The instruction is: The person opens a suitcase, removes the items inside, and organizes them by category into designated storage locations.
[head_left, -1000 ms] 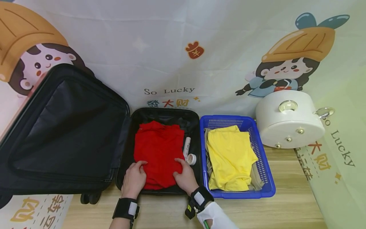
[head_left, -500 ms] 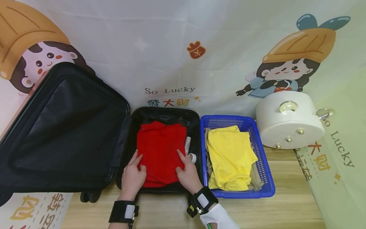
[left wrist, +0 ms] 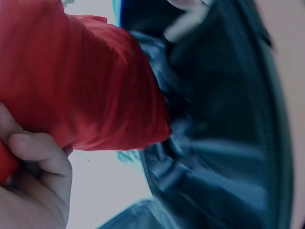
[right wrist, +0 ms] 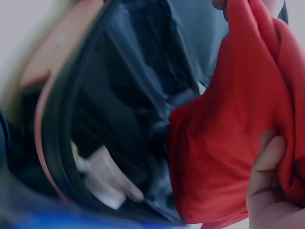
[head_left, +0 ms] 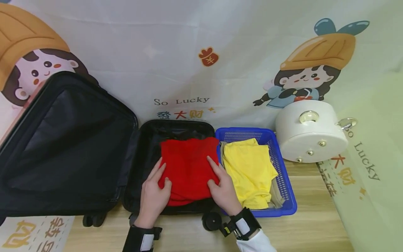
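Note:
Both hands hold a folded red garment (head_left: 189, 168) by its left and right sides, above the base of an open black suitcase (head_left: 146, 150). My left hand (head_left: 155, 196) grips its left edge; in the left wrist view the thumb bends over the red cloth (left wrist: 90, 86). The right hand (head_left: 225, 190) pinches the opposite edge, its thumb pressed on the fabric in the right wrist view. The garment's right edge overlaps the rim of the blue basket (head_left: 261, 212) in the head view. Under the garment, the right wrist view shows small white items (right wrist: 107, 176) in the suitcase.
The suitcase lid (head_left: 72, 147) stands open at the left. A yellow garment (head_left: 247, 171) lies on beige cloth in the blue basket. Behind it at right is a white round pot (head_left: 310, 133) with shiny handles. A printed backdrop (head_left: 176, 63) hangs behind the wooden table (head_left: 311, 217).
The red garment lay in the suitcase with the fingers at its sides; now it is lifted and moved to the right, covering the white tube and roll in the head view.

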`<state>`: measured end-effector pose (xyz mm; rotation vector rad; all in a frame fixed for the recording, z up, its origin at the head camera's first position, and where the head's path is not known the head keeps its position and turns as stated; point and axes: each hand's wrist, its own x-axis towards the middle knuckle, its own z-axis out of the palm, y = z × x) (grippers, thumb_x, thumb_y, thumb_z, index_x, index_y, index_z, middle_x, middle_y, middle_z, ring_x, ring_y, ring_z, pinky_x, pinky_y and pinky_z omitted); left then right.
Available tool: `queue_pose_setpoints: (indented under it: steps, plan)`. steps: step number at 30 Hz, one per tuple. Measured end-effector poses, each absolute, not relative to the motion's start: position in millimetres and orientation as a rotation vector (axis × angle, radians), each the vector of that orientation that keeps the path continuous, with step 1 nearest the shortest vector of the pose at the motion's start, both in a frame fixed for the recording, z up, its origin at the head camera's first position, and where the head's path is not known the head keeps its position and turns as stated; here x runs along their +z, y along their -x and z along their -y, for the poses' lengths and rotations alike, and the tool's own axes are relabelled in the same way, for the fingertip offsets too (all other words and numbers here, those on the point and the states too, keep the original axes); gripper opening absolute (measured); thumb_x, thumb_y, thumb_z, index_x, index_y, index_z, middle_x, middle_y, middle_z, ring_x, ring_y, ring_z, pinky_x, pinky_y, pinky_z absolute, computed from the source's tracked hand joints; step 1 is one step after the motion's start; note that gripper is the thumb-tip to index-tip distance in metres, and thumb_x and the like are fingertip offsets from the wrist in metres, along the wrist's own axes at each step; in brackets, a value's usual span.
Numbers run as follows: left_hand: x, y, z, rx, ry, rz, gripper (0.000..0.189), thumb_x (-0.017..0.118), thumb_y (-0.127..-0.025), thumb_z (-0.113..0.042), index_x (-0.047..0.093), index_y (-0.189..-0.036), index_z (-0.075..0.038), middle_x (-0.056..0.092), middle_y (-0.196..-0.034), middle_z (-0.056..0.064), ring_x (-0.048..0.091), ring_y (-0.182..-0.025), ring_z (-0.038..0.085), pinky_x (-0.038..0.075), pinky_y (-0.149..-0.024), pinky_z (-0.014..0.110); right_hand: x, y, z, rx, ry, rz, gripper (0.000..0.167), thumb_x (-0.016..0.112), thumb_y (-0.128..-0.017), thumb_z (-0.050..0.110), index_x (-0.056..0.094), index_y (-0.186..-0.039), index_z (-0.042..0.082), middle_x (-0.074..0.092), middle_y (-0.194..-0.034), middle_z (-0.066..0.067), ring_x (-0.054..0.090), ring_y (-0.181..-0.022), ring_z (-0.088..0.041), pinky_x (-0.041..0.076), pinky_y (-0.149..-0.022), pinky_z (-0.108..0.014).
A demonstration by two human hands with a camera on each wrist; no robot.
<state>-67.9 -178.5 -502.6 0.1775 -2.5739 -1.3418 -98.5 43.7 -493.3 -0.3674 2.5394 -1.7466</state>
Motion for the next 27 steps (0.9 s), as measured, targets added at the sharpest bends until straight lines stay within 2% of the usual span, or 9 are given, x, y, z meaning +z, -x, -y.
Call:
queue_pose_setpoints:
  steps: [4, 8, 12, 15, 17, 20, 22, 24, 27]
  plan:
    - [-492, 70, 158, -1.392, -0.060, 2.481, 0.053, 0.066, -0.093, -0.001, 0.057, -0.145, 0.004, 0.048, -0.159, 0.009, 0.063, -0.125, 0.034, 0.059, -0.087, 0.042, -480, 98, -67, -1.814, 0.422, -2.522, 0.075, 0.054, -0.091, -0.010, 0.044, -0.160, 0.017, 0.047, -0.158, -0.011, 0.053, -0.136, -0.032, 0.050, -0.107, -0.047]
    - [-484, 76, 133, -1.439, 0.117, 2.413, 0.058, 0.067, -0.092, 0.001, 0.053, -0.148, 0.005, 0.043, -0.163, 0.010, 0.061, -0.126, 0.033, 0.056, -0.065, 0.033, -467, 101, -94, -1.837, 0.404, -2.575, 0.076, 0.053, -0.090, -0.011, 0.045, -0.159, 0.020, 0.048, -0.157, -0.009, 0.056, -0.129, -0.029, 0.054, -0.098, -0.033]
    - [-479, 88, 106, -1.512, 0.279, 2.420, 0.063, 0.065, -0.093, -0.003, 0.046, -0.153, 0.004, 0.033, -0.168, 0.006, 0.049, -0.141, 0.031, 0.054, -0.102, 0.039, -456, 108, -123, -1.819, 0.347, -2.690, 0.075, 0.050, -0.089, -0.014, 0.047, -0.158, 0.017, 0.046, -0.158, -0.012, 0.052, -0.133, -0.031, 0.048, -0.099, -0.021]
    - [-479, 97, 87, -1.577, 0.360, 2.458, 0.066, 0.063, -0.095, -0.007, 0.040, -0.157, 0.003, 0.025, -0.172, 0.002, 0.038, -0.150, 0.029, 0.041, -0.115, 0.048, -451, 114, -144, -1.804, 0.307, -2.759, 0.073, 0.046, -0.090, -0.016, 0.048, -0.157, 0.014, 0.041, -0.163, -0.013, 0.042, -0.145, -0.030, 0.038, -0.106, -0.015]
    - [-480, 102, 74, -1.601, 0.402, 2.487, 0.069, 0.062, -0.096, -0.009, 0.037, -0.158, 0.002, 0.020, -0.173, 0.000, 0.036, -0.151, 0.027, 0.042, -0.114, 0.047, -450, 118, -157, -1.804, 0.287, -2.782, 0.073, 0.045, -0.090, -0.017, 0.049, -0.156, 0.012, 0.038, -0.164, -0.013, 0.036, -0.150, -0.030, 0.033, -0.108, -0.012]
    - [-484, 109, 56, -1.613, 0.468, 2.536, 0.072, 0.060, -0.096, -0.011, 0.030, -0.161, 0.002, 0.013, -0.175, -0.001, 0.064, -0.115, 0.020, 0.060, -0.086, 0.036, -454, 121, -175, -1.764, 0.244, -2.806, 0.072, 0.045, -0.090, -0.017, 0.048, -0.156, 0.012, 0.036, -0.165, -0.014, 0.033, -0.151, -0.031, 0.032, -0.108, -0.012]
    - [-490, 112, 44, -1.607, 0.501, 2.592, 0.076, 0.060, -0.097, -0.012, 0.025, -0.163, 0.002, 0.006, -0.175, -0.002, 0.064, -0.078, 0.016, 0.057, -0.059, 0.032, -462, 122, -187, -1.715, 0.222, -2.843, 0.072, 0.045, -0.089, -0.017, 0.049, -0.155, 0.010, 0.036, -0.165, -0.018, 0.032, -0.152, -0.035, 0.029, -0.111, -0.014]
    - [-499, 115, 33, -1.544, 0.534, 2.682, 0.079, 0.060, -0.097, -0.014, 0.020, -0.164, 0.002, -0.001, -0.176, -0.003, 0.053, -0.060, 0.014, 0.054, -0.059, 0.033, -472, 123, -198, -1.645, 0.205, -2.873, 0.072, 0.046, -0.088, -0.017, 0.049, -0.155, 0.007, 0.036, -0.163, -0.022, 0.033, -0.151, -0.039, 0.028, -0.112, -0.016]
    - [-515, 114, 16, -1.376, 0.561, 2.857, 0.081, 0.060, -0.098, -0.018, 0.018, -0.164, 0.003, -0.008, -0.175, -0.001, 0.069, -0.088, 0.015, 0.054, -0.093, 0.046, -492, 122, -213, -1.490, 0.175, -2.902, 0.072, 0.047, -0.087, -0.017, 0.047, -0.155, 0.004, 0.039, -0.159, -0.030, 0.040, -0.144, -0.044, 0.034, -0.109, -0.022]
